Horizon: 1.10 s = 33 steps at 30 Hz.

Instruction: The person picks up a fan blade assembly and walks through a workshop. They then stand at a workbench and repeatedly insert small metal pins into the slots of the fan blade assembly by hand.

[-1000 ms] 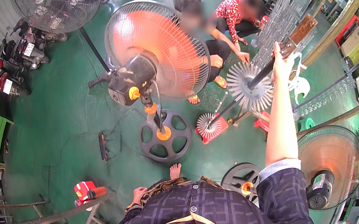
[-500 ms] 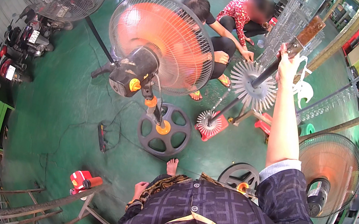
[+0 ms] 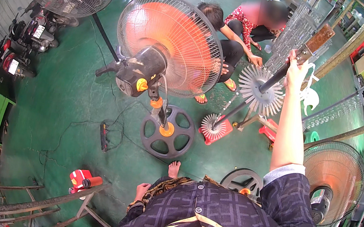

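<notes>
My right hand (image 3: 296,69) is raised at arm's length, its fingers closed round the upper end of a dark metal pole (image 3: 271,82). Just above it, a rusty flat metal piece (image 3: 320,38) is joined to the pole. Lower on the pole sits a grey disc with radiating slats (image 3: 258,93), and a smaller slatted disc (image 3: 214,126) is near its foot, by a red base (image 3: 222,136). Beside my right hand hangs a white strip of material (image 3: 309,97). Low beside my body is my left hand (image 3: 142,190); its fingers are too small to make out.
An orange-bladed standing fan (image 3: 169,46) rises ahead on a black wheel-shaped base (image 3: 166,142). Two people crouch beyond it, one with a hand (image 3: 255,60) near the large disc. Another fan (image 3: 332,179) stands right. A power strip (image 3: 104,137) with cables lies on the floor.
The scene has shifted slightly right in the picture. My right hand stays on the pole. The head of the person in red patterned clothing is lower.
</notes>
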Each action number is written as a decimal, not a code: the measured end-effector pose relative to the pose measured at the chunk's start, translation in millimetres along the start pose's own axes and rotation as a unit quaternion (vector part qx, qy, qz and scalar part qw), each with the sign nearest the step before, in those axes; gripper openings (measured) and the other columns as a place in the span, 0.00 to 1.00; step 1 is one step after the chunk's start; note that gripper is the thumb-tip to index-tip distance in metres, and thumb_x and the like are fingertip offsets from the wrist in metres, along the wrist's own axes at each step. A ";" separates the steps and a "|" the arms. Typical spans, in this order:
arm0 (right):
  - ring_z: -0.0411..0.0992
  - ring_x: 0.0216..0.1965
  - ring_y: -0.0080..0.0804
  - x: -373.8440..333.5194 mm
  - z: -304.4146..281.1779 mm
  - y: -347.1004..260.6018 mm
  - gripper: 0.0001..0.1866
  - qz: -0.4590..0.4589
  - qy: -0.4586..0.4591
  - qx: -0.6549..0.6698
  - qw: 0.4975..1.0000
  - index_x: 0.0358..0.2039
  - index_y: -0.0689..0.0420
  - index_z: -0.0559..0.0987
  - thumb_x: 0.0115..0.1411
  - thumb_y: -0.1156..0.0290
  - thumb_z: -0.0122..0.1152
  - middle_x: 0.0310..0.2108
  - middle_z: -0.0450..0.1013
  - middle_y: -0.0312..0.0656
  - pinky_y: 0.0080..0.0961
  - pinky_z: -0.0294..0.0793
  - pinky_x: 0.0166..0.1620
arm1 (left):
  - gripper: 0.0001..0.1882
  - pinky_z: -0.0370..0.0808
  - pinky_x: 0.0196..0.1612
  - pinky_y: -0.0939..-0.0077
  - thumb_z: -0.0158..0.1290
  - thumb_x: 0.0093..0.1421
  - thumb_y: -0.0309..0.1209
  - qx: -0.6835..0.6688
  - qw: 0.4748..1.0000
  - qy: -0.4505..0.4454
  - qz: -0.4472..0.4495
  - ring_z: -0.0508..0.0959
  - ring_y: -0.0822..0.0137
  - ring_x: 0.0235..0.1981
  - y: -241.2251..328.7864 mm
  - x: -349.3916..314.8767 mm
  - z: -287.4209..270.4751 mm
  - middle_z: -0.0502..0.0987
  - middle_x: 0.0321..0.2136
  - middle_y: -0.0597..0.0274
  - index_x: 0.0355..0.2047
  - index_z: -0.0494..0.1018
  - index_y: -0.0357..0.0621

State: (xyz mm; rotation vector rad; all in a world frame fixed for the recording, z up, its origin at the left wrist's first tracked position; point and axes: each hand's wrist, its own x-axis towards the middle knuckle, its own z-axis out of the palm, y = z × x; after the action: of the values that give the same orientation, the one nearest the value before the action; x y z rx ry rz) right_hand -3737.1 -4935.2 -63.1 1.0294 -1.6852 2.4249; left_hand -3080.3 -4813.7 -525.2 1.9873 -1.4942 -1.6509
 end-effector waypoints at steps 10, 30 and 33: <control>0.63 0.23 0.19 0.7 -5.2 1.2 0.08 -0.019 -0.008 -0.007 1.000 0.33 0.58 0.70 0.56 0.70 0.57 0.23 0.67 0.32 0.15 0.63 0.28 | 0.14 0.72 0.34 0.76 0.58 0.47 0.37 -0.005 1.000 0.009 0.009 0.78 0.69 0.28 9.3 -6.2 0.2 0.79 0.26 0.56 0.30 0.77 0.38; 0.65 0.24 0.20 -9.8 -1.7 -13.1 0.10 -0.019 0.007 0.010 1.000 0.36 0.58 0.70 0.55 0.73 0.59 0.25 0.69 0.33 0.16 0.65 0.28 | 0.14 0.73 0.34 0.76 0.57 0.48 0.37 -0.018 1.000 -0.002 0.000 0.79 0.68 0.29 -10.9 1.8 -1.0 0.79 0.27 0.55 0.30 0.77 0.38; 0.65 0.23 0.20 -11.1 -8.4 -14.4 0.10 -0.024 0.006 0.005 1.000 0.36 0.58 0.69 0.55 0.74 0.59 0.24 0.69 0.33 0.17 0.65 0.28 | 0.14 0.73 0.34 0.76 0.57 0.48 0.36 -0.004 1.000 -0.003 -0.006 0.78 0.69 0.29 9.2 -8.1 -5.0 0.79 0.26 0.56 0.30 0.77 0.38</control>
State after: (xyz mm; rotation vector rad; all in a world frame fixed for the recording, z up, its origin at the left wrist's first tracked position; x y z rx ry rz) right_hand -3727.4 -4918.2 -58.5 1.0425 -1.6279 2.4073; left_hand -3080.7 -4814.3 -512.0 1.9934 -1.4770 -1.6663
